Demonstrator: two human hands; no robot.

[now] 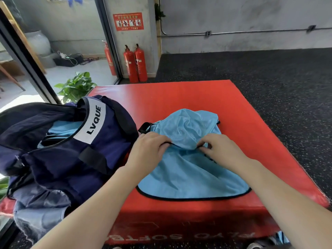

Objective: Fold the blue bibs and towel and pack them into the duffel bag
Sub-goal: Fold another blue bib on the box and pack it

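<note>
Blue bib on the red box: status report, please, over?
Both hands, left hand and right hand, pinch the blue bib mid-fold. Duffel bag open alongside, blue cloth inside. Nothing in the way.

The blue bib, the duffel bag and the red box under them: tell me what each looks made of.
Blue bib: thin synthetic mesh, by its fine weave and soft crumpling, with black edging. Duffel bag: navy woven fabric, probably nylon or polyester, slightly shiny, with black webbing straps. Red box: glossy vinyl-like cover, probably over foam.
</note>
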